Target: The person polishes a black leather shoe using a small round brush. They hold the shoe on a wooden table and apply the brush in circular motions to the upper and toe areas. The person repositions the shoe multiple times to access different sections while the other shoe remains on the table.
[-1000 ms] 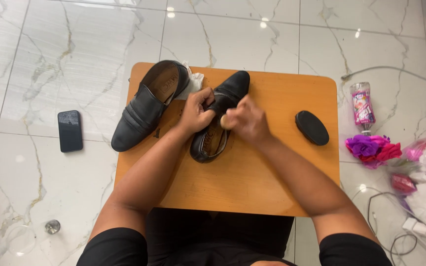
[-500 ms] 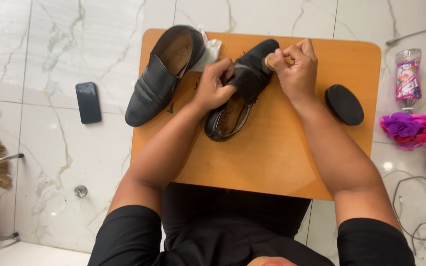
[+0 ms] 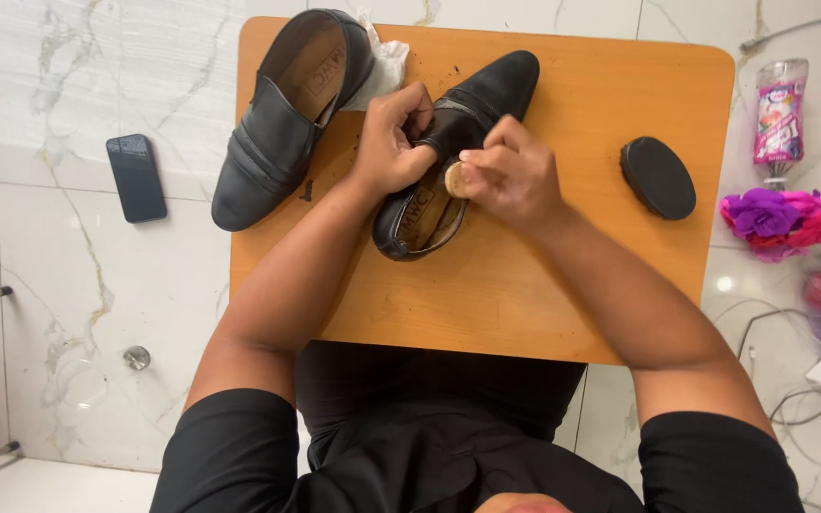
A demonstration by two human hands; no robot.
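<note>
Two black leather slip-on shoes lie on a small wooden table (image 3: 544, 285). My left hand (image 3: 393, 142) grips the right-hand shoe (image 3: 472, 104) at its tongue, holding it down. Beside it, my right hand (image 3: 510, 176) is closed round a small tan wooden-handled brush (image 3: 453, 179), pressed against the shoe's side near the opening. The other shoe (image 3: 277, 123) rests at the table's far left, toe pointing toward me, untouched. A crumpled white cloth (image 3: 382, 62) sits between the two shoes at the back.
A black oval polish brush (image 3: 658, 177) lies on the table's right side. A dark phone (image 3: 136, 177) lies on the marble floor at left. A plastic bottle (image 3: 779, 119), purple and pink fabric flowers (image 3: 786, 214) and white cables (image 3: 810, 380) are on the floor at right.
My right hand has come back from the shoe's toe to its side near the opening. The left hand keeps its grip. The camera view has shifted closer.
</note>
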